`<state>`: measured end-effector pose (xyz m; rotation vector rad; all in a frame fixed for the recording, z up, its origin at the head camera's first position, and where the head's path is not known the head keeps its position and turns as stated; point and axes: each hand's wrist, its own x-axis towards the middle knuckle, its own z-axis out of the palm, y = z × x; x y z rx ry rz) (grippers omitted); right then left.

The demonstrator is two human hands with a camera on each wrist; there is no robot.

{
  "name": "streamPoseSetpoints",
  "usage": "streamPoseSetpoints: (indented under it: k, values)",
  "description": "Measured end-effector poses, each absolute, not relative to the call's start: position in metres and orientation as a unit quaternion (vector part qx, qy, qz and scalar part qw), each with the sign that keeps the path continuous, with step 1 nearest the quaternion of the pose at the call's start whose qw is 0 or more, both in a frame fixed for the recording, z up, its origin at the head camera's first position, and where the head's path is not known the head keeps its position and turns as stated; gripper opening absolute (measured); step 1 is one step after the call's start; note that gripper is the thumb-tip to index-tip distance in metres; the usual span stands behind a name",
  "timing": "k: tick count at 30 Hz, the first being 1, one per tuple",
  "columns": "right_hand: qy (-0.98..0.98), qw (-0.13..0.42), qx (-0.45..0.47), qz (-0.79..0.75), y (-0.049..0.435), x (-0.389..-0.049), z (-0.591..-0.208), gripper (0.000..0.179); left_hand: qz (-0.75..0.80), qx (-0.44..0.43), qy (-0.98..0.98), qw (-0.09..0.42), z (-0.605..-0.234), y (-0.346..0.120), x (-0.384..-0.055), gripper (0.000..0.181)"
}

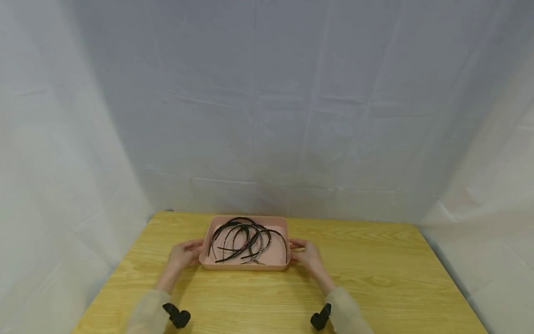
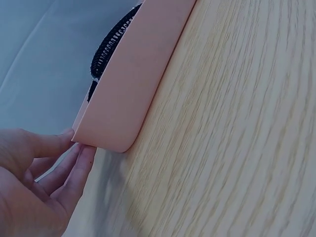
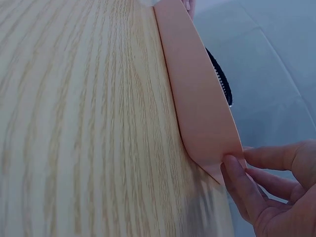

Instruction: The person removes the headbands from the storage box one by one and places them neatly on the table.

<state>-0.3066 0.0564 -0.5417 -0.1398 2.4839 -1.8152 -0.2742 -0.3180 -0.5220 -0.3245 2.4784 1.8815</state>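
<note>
A shallow pink tray (image 1: 273, 254) sits toward the back of the wooden table, holding a tangled heap of several thin headbands (image 1: 252, 240), mostly black. At its left end, my left hand (image 1: 182, 255) grips the tray, thumb at the rim and fingers against the end wall in the left wrist view. My right hand (image 1: 309, 256) holds the opposite end; the right wrist view shows its fingertips pinching the corner (image 3: 231, 165). Toothed black headbands (image 2: 109, 54) stick up above the tray wall in the left wrist view.
The wood-grain table (image 1: 367, 273) stretches out on both sides of the tray. White sheeting (image 1: 267, 116) hangs behind the table and along both sides. Small black devices (image 1: 178, 318) are strapped at the wrists over light sleeves (image 1: 348, 308).
</note>
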Motion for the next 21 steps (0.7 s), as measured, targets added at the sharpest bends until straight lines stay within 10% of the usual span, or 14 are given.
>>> streamPoseSetpoints:
  k: [21]
  values:
    - [0.776, 0.046, -0.006, -0.629, 0.0521, -0.3022, -0.5404, 0.045, 0.624, -0.096, 0.775, 0.001, -0.5282, -0.3225, -0.2762, 0.035]
